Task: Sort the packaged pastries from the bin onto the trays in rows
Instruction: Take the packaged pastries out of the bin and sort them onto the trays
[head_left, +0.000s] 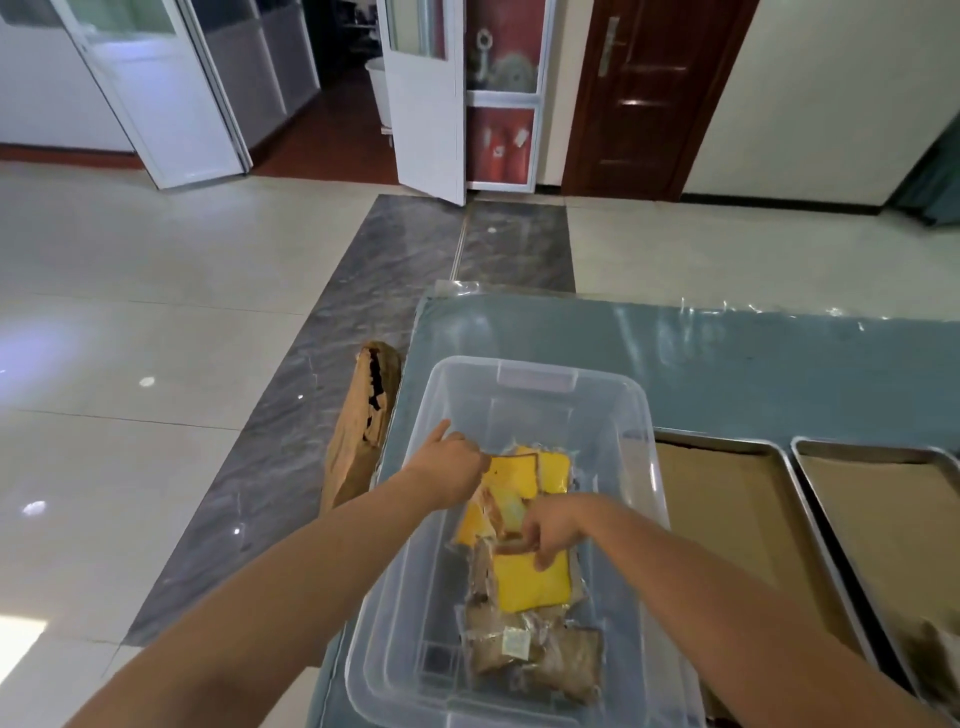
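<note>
Left hand (451, 467): I pinch the far yellow pack (524, 474), index straight.
Right hand (551, 527): I pinch the near yellow pack (530, 581).
Place: both in the bin (540, 375).
Axis: cannot tell.

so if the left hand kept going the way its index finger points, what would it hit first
Probably the far wall of the clear bin. The left hand sits over the bin's left side, gripping a yellow pastry pack, with its index finger aimed up and away. Depth is unclear, so it might pass over the rim.
</note>
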